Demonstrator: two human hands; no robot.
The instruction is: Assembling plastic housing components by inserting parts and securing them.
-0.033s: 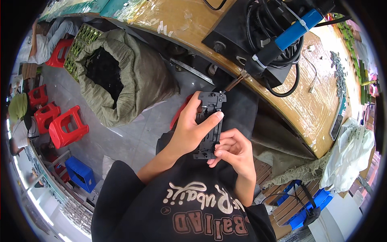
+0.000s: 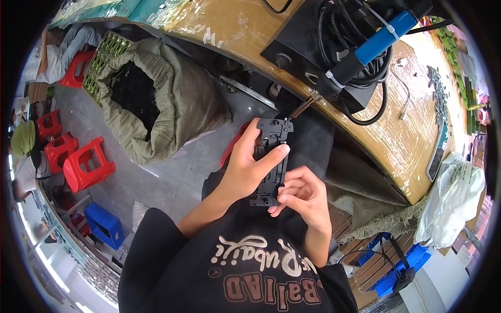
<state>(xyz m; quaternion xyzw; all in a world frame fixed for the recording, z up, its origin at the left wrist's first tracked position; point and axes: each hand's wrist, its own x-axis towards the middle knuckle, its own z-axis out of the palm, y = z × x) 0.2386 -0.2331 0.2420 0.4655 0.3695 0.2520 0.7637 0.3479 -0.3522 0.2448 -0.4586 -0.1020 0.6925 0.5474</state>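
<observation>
A long black plastic housing (image 2: 270, 188) with molded ribs and small metal bits is held upright in front of my body. My left hand (image 2: 245, 172) is closed round its upper left side, the thumb pressed across the front. At its lower right edge, the curled fingers and thumb of my right hand (image 2: 307, 201) grip the housing. A soldering iron (image 2: 368, 47) with a blue and black handle is mounted above the table edge. Its brown tip (image 2: 301, 108) reaches the top right corner of the housing, beside a small metal pin; whether it touches I cannot tell.
A black box (image 2: 292, 44) with coiled cable sits on the film-covered table (image 2: 402, 161). Small metal parts (image 2: 439, 94) lie at its right, near a white plastic bag (image 2: 451, 203). On the left stand a large woven sack (image 2: 193, 99) of black pieces and red stools (image 2: 88, 164).
</observation>
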